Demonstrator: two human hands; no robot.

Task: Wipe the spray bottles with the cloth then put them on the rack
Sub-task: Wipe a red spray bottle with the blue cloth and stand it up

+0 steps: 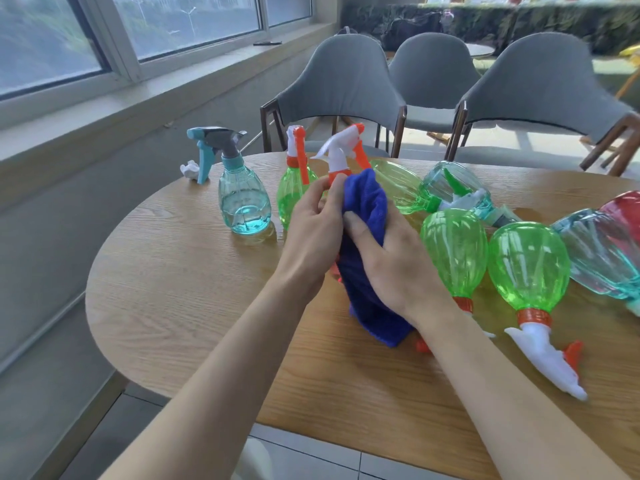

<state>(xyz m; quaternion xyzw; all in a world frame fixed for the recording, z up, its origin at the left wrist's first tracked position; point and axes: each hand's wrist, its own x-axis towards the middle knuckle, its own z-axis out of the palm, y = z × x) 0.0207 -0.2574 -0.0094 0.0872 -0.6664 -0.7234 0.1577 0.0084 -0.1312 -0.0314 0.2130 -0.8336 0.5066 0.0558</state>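
My left hand [313,230] grips a spray bottle by its neck; its white and orange trigger head [341,150] sticks up above my fingers. My right hand [388,261] presses a blue cloth [363,271] around that bottle's body, which the cloth hides. A teal bottle [244,202] and a green bottle [291,195] stand upright at the left. Several green bottles [528,268], teal ones [602,251] and a red one [623,206] lie on their sides to the right. No rack is in view.
The round wooden table [180,292] holds everything. A crumpled white tissue [189,169] lies near its far left edge. Three grey chairs [341,84] stand behind the table, and a window sill runs along the left wall.
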